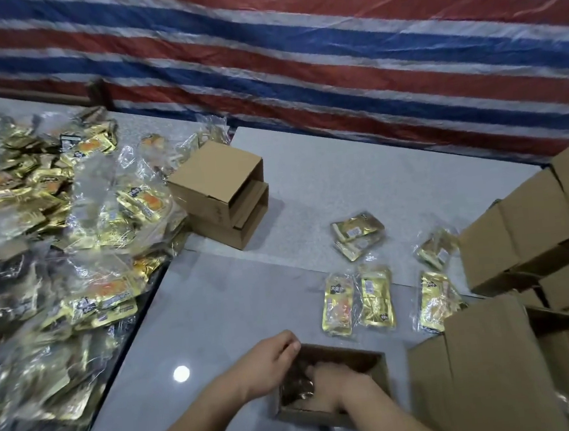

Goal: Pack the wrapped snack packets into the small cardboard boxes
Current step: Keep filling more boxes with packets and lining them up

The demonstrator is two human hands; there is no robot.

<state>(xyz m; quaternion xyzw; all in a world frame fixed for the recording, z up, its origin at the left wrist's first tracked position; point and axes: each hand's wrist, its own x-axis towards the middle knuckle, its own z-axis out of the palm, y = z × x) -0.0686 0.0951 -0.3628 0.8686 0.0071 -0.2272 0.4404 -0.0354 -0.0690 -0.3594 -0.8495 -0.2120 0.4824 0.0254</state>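
Pressing gold foil snack packets [296, 384] into the small open brown cardboard box [375, 362], my right hand [332, 383] grasps them, my left hand [275, 360] curls on its rim, while heaps [54, 235] wait unpacked.

Even, fairly dim indoor light. A round lamp glare [181, 374] shines on the glossy bench [215, 307], left of the hands. Motion blur smears the striped tarp [329, 39]; wide-angle bending curves the edges.

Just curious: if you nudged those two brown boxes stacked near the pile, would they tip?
The two stacked boxes look empty through their open ends, so probably light. The top one sits skewed, so it would likely slide off rather than tip.
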